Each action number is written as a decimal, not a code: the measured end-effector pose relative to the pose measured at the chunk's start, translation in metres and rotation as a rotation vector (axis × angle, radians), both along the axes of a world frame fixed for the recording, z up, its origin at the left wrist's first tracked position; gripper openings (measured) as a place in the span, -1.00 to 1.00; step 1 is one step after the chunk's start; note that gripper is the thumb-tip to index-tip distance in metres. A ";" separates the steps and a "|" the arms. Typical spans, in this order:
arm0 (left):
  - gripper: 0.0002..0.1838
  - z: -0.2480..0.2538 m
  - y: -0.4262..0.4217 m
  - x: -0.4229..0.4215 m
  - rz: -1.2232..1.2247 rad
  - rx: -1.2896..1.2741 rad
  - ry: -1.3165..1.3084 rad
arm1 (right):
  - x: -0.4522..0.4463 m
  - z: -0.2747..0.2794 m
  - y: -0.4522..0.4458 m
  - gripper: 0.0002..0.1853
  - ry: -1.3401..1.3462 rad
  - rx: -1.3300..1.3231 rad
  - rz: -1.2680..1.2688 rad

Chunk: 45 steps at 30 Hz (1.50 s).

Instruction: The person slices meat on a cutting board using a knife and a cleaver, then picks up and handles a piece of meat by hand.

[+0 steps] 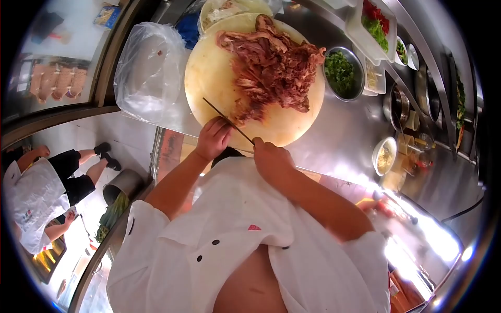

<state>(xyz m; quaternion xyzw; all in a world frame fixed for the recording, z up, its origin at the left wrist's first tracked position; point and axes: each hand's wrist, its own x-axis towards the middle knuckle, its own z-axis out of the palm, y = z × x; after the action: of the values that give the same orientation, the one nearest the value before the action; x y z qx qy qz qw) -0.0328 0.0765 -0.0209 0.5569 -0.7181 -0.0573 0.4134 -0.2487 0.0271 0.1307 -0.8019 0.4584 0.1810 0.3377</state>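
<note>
A knife (237,128), seen nearly edge-on as a thin dark line, slants over the near edge of a round, pale chopping board (209,78). My right hand (272,160) is closed around its handle end. Against the middle of the blade, my left hand (214,137) has its fingers curled and pressed together; the exact finger contact is partly hidden. Beyond the blade, a large heap of sliced reddish-brown cooked meat (279,68) covers the board's middle and right, with small scraps near the knife.
Left of the board lies a clear plastic bag (148,78). A metal bowl of chopped greens (342,73) stands at its right, near a white tub of red and green vegetables (376,28). A white bowl (384,156) sits farther right. Another person (47,193) is at far left, behind a frame.
</note>
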 end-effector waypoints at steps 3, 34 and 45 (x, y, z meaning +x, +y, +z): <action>-0.76 -0.001 -0.001 0.001 0.008 -0.013 -0.011 | 0.013 -0.017 -0.003 -0.77 -0.031 -0.041 0.013; -0.79 0.006 -0.009 0.009 -0.053 0.024 -0.004 | 0.006 0.026 -0.012 -0.72 0.034 0.135 -0.074; -0.81 -0.002 -0.008 0.009 -0.051 0.031 -0.007 | 0.026 -0.011 -0.021 -0.75 -0.059 0.089 -0.076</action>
<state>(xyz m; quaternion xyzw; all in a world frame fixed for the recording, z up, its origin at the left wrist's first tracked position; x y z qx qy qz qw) -0.0242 0.0684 -0.0227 0.5449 -0.7325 -0.0769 0.4008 -0.2230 0.0059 0.1194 -0.7732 0.4697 0.1646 0.3929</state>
